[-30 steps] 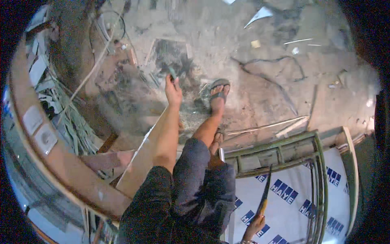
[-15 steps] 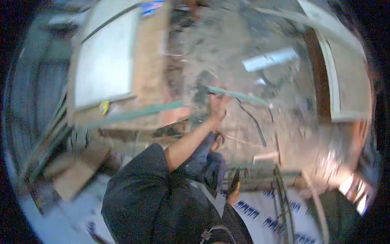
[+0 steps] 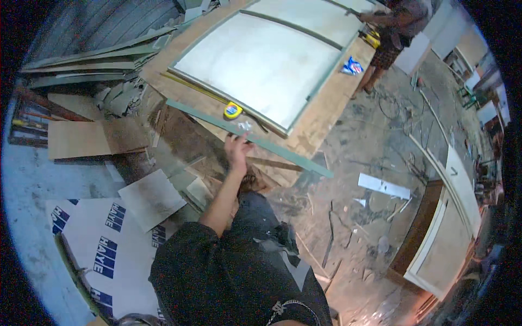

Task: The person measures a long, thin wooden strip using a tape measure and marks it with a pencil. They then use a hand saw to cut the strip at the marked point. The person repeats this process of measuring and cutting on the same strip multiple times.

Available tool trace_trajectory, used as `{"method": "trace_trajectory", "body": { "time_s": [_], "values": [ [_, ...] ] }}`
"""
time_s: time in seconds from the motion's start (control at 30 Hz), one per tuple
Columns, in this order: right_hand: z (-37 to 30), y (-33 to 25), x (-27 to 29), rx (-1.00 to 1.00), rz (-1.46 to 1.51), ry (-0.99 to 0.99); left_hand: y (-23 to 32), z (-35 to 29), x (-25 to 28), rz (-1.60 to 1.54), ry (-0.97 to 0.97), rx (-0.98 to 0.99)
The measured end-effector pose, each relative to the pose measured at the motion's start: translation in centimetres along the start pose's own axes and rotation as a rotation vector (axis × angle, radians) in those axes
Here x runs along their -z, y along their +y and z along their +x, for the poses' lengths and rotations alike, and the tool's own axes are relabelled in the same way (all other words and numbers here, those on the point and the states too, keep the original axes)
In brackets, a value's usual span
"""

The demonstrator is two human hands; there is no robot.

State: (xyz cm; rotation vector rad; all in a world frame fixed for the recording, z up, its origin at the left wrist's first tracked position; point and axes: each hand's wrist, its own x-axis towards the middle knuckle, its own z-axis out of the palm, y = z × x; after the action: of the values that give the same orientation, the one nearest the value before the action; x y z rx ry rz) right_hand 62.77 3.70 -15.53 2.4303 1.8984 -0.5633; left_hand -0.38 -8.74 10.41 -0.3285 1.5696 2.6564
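Note:
My left hand (image 3: pixel 237 152) grips a long, flat green strip (image 3: pixel 283 153) near its middle. The strip runs slantwise along the near edge of a wooden work table (image 3: pixel 321 118); whether it touches the table I cannot tell. Just beyond my fingers on the table are a yellow tape measure (image 3: pixel 232 111), a thin dark tool (image 3: pixel 256 123) and a small clear-looking scrap (image 3: pixel 244 126). A large white panel in a green frame (image 3: pixel 261 65) covers most of the tabletop. My right hand is out of view.
Another person (image 3: pixel 399 27) stands at the table's far right, a hand over the panel. A blue packet (image 3: pixel 352 66) lies at the table edge. Boards (image 3: pixel 92 133) and stacked strips (image 3: pixel 103 60) are on the left. A white piece (image 3: pixel 384 186) and a brown-sided cabinet-like panel (image 3: pixel 418 233) lie right.
The view has swung right and steadied. My left hand still holds the green strip, now beside the near table edge. My right hand, earlier holding a dark and yellow tool, has left view.

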Motion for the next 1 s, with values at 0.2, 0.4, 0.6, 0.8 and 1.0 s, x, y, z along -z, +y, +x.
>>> {"method": "trace_trajectory", "body": {
  "time_s": [0.2,0.4,0.6,0.8,1.0],
  "values": [
    [-0.3,-7.5,-1.1,-0.102,-0.041,0.089,8.5,18.7,2.1,-0.208,0.055,-0.116],
    [-2.6,-8.8,1.7,-0.238,-0.055,0.214,7.3,39.1,0.4,-0.369,0.405,-0.065],
    [-5.9,-16.6,-2.6,-0.104,-0.040,0.291,4.5,57.2,4.6,-0.078,0.194,0.011],
    [-11.7,-22.2,-1.0,-0.155,0.043,0.418,3.0,43.4,5.2,0.053,-0.209,-0.016],
    [-14.3,-27.3,3.1,-0.051,0.292,0.616,3.8,26.6,9.3,0.784,-0.817,-0.254]
  ]
}}
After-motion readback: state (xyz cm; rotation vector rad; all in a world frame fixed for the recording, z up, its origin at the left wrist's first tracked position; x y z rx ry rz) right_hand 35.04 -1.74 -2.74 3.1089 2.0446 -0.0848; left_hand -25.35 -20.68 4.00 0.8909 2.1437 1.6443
